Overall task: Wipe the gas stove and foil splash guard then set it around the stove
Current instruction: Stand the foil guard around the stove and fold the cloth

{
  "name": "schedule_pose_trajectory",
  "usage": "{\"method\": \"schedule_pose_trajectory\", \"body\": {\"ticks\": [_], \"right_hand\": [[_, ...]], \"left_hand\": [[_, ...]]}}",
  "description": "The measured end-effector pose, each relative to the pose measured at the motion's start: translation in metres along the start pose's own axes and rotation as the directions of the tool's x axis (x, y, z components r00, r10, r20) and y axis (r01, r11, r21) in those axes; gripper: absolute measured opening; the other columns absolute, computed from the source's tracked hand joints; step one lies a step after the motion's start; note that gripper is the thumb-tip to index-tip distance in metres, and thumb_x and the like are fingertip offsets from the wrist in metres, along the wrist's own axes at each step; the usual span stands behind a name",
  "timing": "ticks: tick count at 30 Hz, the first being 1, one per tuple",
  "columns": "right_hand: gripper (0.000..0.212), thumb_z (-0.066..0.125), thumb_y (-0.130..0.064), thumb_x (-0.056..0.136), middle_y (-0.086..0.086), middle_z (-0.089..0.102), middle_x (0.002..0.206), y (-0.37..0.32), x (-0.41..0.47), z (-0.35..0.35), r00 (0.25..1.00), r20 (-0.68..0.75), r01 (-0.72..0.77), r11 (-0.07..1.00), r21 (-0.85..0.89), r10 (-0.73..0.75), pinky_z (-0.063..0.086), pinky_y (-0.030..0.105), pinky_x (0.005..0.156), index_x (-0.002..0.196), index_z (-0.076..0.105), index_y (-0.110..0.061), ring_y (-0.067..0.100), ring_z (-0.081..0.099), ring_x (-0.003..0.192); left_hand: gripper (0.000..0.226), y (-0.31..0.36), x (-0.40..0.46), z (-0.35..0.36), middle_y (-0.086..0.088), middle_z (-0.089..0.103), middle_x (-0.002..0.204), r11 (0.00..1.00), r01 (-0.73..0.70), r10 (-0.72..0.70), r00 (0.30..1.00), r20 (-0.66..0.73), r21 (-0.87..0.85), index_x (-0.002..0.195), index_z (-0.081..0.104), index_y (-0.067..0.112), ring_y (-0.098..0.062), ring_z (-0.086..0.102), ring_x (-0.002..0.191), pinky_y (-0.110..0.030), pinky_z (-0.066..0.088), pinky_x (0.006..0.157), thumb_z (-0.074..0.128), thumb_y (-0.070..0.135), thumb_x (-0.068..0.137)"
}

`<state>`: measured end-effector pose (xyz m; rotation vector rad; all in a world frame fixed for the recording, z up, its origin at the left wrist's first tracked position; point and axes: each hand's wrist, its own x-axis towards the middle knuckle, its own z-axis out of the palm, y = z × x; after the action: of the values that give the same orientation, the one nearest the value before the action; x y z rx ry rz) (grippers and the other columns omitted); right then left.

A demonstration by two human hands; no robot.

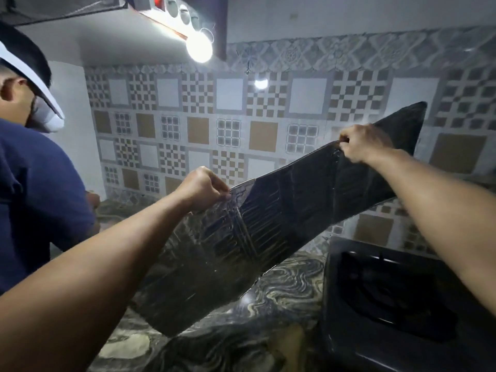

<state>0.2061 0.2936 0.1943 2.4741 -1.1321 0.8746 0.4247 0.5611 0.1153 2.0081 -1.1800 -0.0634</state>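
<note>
The foil splash guard is a long, dark, creased folding sheet held up in the air, slanting from lower left to upper right. My left hand pinches its top edge near the left fold. Further right, my right hand grips the top edge too. The guard's lower left corner hangs just above the marbled counter. The black gas stove sits at the lower right, below my right forearm, with its burner grate showing.
Another person in a dark blue shirt stands close at the left. A patterned tiled wall runs behind the counter. A bright bulb hangs overhead under a shelf.
</note>
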Motion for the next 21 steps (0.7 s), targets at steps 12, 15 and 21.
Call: {"method": "schedule_pose_trajectory", "body": {"ticks": [12,15,21], "right_hand": [[0.014,0.058,-0.027,0.095,0.010,0.063,0.100,0.132,-0.006,-0.002,0.997,0.011,-0.080,0.997,-0.008,0.080,0.040,0.033,0.069,0.100,0.065,-0.016,0.024,0.050,0.082],[0.016,0.059,-0.028,0.094,0.011,0.065,0.102,0.156,-0.007,0.001,0.994,-0.017,-0.107,0.994,0.001,0.107,0.040,0.032,0.070,0.101,0.066,-0.017,0.025,0.052,0.084],[0.019,0.061,-0.032,0.093,0.009,0.066,0.096,0.199,-0.010,0.007,0.983,-0.087,-0.162,0.986,0.029,0.164,0.038,0.031,0.067,0.099,0.069,-0.016,0.022,0.051,0.080]], "left_hand": [[0.010,0.087,0.076,0.100,-0.003,0.077,0.082,0.997,-0.033,0.047,0.970,-0.240,0.065,0.083,0.081,0.015,-0.015,0.069,0.073,-0.036,0.060,0.078,0.077,0.012,0.074],[0.014,0.111,0.093,0.114,-0.005,0.077,0.086,0.990,-0.035,0.074,0.951,-0.299,0.134,0.087,0.080,0.014,-0.021,0.070,0.077,-0.036,0.060,0.076,0.072,0.013,0.076],[0.012,0.142,0.138,0.148,-0.010,0.075,0.079,0.993,0.000,0.031,0.964,-0.263,0.116,0.082,0.080,0.009,-0.025,0.070,0.069,-0.041,0.062,0.068,0.072,0.009,0.073]]}}
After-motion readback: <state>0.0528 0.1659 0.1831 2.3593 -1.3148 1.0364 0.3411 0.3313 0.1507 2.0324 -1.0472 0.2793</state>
